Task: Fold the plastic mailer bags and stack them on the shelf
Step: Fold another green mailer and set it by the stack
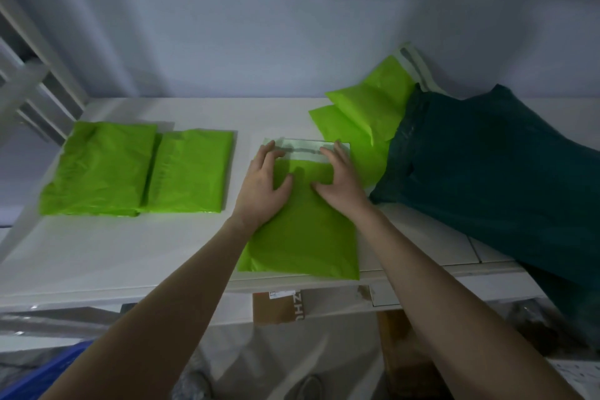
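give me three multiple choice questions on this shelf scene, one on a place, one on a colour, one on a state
1. Where do the folded green mailers lie on the shelf?
A. left
B. far right
C. under the hands

2. What colour is the big bag at right?
A. red
B. dark teal
C. white

3. How are the left hand and right hand set on the green mailer?
A. flat, pressing
B. clenched in fists
C. lifted clear

Key: 1 A, they sit left of the hands; 2 B, it shows dark teal; 3 A, fingers lie straight on it.
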`<state>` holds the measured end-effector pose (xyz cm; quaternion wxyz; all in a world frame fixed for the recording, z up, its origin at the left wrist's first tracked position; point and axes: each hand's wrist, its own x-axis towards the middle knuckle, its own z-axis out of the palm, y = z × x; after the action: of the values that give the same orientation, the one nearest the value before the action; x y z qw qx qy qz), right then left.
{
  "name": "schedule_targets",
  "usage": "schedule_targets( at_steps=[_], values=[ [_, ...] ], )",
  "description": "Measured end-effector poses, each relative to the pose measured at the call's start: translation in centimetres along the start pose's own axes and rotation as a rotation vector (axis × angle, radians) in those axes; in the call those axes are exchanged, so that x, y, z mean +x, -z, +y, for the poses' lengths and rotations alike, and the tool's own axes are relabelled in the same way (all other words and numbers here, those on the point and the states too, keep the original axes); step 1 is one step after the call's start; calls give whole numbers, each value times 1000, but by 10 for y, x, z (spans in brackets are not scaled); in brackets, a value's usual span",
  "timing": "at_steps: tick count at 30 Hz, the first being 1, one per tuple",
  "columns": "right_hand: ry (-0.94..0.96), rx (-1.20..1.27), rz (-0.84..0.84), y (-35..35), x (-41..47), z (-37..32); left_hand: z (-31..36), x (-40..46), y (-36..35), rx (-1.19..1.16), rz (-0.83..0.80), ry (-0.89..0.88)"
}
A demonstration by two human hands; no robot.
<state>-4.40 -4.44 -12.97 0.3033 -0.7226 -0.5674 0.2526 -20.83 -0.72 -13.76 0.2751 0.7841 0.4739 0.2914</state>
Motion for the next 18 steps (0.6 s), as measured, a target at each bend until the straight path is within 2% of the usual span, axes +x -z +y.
schedule_targets(
  at_steps=[6, 9, 14, 18],
  values=[
    [157, -126, 93, 15, -14, -13, 1, -4, 15, 176, -14, 68],
    [48, -180, 110, 30, -23, -20, 3, -4, 28, 223, -62, 133],
    [-152, -251, -24, 47, -41, -14, 8, -7, 37, 162, -181, 297],
    [-235, -220, -70, 46, -54, -13, 10, -11, 35, 38, -184, 392]
  ],
)
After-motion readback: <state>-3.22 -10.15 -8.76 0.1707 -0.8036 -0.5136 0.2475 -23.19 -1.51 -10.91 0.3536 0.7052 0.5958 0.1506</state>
